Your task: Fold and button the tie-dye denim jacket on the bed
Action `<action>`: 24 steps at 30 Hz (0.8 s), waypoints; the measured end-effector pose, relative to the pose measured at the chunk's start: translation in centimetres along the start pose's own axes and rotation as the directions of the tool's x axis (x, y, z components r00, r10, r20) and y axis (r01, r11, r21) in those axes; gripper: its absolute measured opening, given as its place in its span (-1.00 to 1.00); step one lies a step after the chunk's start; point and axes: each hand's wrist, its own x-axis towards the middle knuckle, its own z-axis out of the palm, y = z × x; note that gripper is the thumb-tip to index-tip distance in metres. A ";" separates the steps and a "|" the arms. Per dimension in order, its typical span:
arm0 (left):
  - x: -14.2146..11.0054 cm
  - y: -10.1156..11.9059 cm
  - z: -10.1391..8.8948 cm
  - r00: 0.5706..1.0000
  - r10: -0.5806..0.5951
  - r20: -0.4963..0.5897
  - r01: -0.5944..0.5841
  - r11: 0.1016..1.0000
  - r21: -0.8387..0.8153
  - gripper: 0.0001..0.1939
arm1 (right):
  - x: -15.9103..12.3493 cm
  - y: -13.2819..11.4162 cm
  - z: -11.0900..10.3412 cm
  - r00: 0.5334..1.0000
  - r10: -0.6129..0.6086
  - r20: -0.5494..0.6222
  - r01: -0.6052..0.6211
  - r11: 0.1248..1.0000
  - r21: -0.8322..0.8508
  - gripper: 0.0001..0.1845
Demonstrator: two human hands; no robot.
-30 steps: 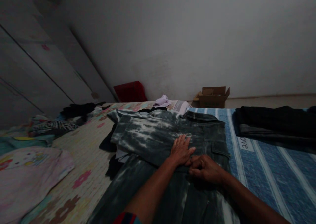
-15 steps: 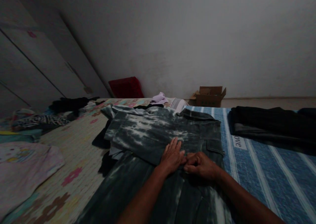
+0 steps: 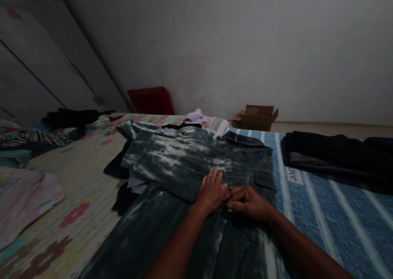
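A dark grey-green denim garment [image 3: 172,156] with white tie-dye streaks lies across the bed in front of me. Its upper part is folded over, and a pocket flap [image 3: 264,180] shows near the right edge. My left hand [image 3: 211,192] rests flat on the folded layer with its fingers stretched out. Right beside it, my right hand [image 3: 247,202] is closed in a pinch on the garment's cloth at the fold's lower edge. The fingertips of the two hands meet or nearly meet. What lies under the right palm is hidden.
Dark folded clothes [image 3: 334,156] are stacked on the blue striped bedding [image 3: 346,221] at right. A pink garment [image 3: 27,205] and more clothes [image 3: 73,121] lie left on the floral bedding [image 3: 82,189]. Beyond are a lilac cloth [image 3: 195,116], red case [image 3: 151,100] and cardboard box [image 3: 258,118].
The view has turned slightly, so the bed and clothes on the left sit further left. Both hands keep nearly the same place and pose on the garment.
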 end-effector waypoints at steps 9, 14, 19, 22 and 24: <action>-0.1 -0.2 0.4 1.000 0.023 -0.022 -0.023 1.000 -0.006 -0.40 | -0.3 -0.3 -0.1 0.996 0.006 -0.089 0.000 0.998 0.061 -0.53; -0.1 -0.2 0.4 0.999 0.029 -0.017 -0.030 0.999 -0.018 -0.38 | -0.5 0.0 -0.3 0.905 -0.033 -0.425 -0.041 0.986 -0.163 -0.66; -0.1 0.0 0.2 1.000 0.018 0.002 -0.018 0.999 -0.032 -0.33 | -0.3 1.0 -0.7 0.862 -0.236 -0.448 -0.107 0.779 -0.618 -0.73; -0.2 0.1 0.1 0.999 0.018 0.029 -0.016 0.999 -0.048 -0.25 | -0.3 1.4 -0.6 0.900 -0.171 -0.402 -0.196 0.665 -0.721 -0.75; -0.3 0.1 -0.1 0.999 0.025 0.036 -0.023 0.998 -0.054 -0.22 | -0.3 1.4 -0.4 0.915 -0.093 -0.393 -0.263 0.600 -0.755 -0.72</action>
